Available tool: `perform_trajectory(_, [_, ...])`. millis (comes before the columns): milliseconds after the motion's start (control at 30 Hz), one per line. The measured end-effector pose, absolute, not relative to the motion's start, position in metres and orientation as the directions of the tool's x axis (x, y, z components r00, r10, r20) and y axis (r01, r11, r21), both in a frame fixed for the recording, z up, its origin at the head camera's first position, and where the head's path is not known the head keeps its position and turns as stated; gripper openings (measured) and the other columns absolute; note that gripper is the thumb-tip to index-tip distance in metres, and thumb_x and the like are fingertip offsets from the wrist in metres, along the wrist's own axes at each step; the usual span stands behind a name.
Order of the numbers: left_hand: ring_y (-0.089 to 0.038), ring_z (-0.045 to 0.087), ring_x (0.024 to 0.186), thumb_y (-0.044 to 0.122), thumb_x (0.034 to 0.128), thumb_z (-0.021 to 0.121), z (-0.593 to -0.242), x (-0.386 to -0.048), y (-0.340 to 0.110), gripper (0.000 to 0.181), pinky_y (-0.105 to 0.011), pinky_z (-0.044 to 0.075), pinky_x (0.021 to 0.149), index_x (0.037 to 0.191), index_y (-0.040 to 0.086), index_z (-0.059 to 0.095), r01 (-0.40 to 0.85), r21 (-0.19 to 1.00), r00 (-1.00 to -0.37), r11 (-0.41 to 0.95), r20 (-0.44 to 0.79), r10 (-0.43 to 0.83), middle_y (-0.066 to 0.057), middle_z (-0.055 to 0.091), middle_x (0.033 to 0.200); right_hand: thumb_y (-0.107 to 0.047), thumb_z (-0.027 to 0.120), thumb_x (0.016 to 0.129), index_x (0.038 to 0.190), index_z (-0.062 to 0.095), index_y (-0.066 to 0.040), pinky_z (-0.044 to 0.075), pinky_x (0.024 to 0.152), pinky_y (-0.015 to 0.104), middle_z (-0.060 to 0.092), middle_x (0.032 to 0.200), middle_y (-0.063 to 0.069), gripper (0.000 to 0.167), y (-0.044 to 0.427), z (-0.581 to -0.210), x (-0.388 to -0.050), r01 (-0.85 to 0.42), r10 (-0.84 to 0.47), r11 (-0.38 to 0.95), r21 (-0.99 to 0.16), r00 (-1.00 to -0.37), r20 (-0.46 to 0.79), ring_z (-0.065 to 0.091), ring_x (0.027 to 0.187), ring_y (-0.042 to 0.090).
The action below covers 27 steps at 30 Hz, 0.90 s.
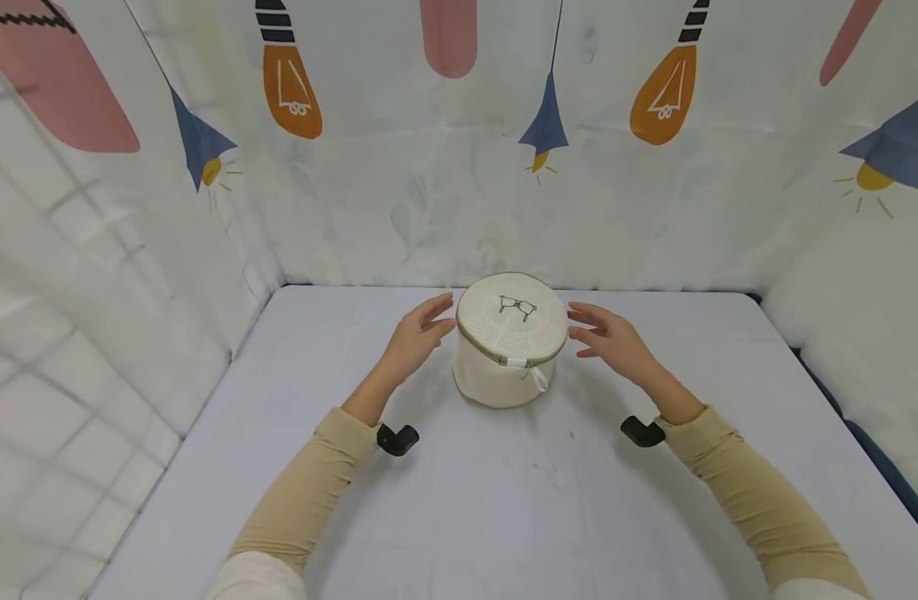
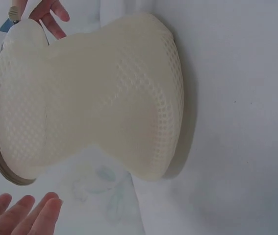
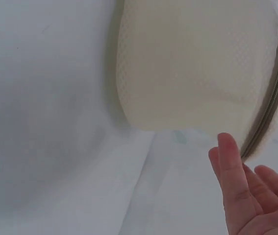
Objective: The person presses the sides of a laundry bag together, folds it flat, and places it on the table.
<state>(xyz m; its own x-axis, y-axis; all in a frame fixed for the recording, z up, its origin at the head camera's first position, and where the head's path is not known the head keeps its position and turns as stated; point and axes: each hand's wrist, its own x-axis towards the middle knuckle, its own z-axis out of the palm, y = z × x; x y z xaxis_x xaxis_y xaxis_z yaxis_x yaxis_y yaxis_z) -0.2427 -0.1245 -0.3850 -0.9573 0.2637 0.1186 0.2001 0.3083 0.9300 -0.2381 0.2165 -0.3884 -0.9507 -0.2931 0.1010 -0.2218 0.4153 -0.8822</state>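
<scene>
A round cream mesh laundry bag (image 1: 504, 375) stands upright on the table, its zipped lid facing up with a glasses-like outline drawn on it. Beside its left side is my left hand (image 1: 416, 337), fingers spread and reaching toward the rim. My right hand (image 1: 607, 337) is at the opposite side, fingers loosely bent close to the lid's edge. Neither hand grips the bag. In the left wrist view the mesh wall (image 2: 104, 88) sags inward at its middle. The right wrist view shows the zipper (image 3: 271, 98) running round the lid, near the right fingers (image 3: 234, 176).
The bag stands on a white-covered table (image 1: 504, 517), near its back edge. Behind rises a pale curtain (image 1: 459, 200) printed with lamps and bulbs; similar cloth hangs at both sides. A black wrist camera (image 1: 397, 440) sits on the left wrist, another (image 1: 642, 432) on the right.
</scene>
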Motion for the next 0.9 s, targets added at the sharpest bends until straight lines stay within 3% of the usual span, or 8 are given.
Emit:
perform_trajectory(267, [-0.037, 0.054, 0.133, 0.019, 0.1052, 0.059, -0.383, -0.241, -0.118, 0.056, -0.054, 0.050, 0.101, 0.156, 0.005, 0.041, 0.167, 0.950, -0.958, 0.264, 0.093, 0.272, -0.015, 0.043, 0.158, -0.014, 0.061, 0.104, 0.155, 0.037, 0.006, 0.061, 0.080, 0.034, 0.047, 0.149, 0.030, 0.059, 0.210, -0.389, -0.241, -0.114, -0.245, 0.344, -0.932, -0.969, 0.028, 0.062, 0.118, 0.043])
perform_trajectory(567, [-0.035, 0.058, 0.128, 0.012, 0.1020, 0.064, -0.383, -0.244, -0.115, 0.056, -0.051, 0.051, 0.101, 0.154, 0.003, 0.045, 0.150, 0.964, -0.962, 0.218, 0.092, 0.256, -0.015, 0.047, 0.155, -0.012, 0.059, 0.103, 0.156, 0.037, 0.004, 0.059, 0.083, 0.029, 0.045, 0.148, 0.030, 0.059, 0.206, -0.389, -0.243, -0.015, -0.215, 0.235, -0.972, -0.976, -0.036, 0.066, 0.097, 0.012])
perform_trajectory(900, [-0.035, 0.060, 0.124, 0.007, 0.1007, 0.065, -0.387, -0.244, -0.114, 0.055, -0.038, 0.055, 0.097, 0.152, 0.003, 0.047, 0.098, 0.988, -0.973, 0.117, 0.071, 0.221, -0.016, 0.045, 0.155, -0.009, 0.058, 0.104, 0.156, 0.035, 0.003, 0.058, 0.085, 0.026, 0.045, 0.141, 0.023, 0.059, 0.196, -0.388, -0.243, 0.063, -0.191, 0.106, -0.992, -0.978, -0.082, 0.063, 0.097, 0.009])
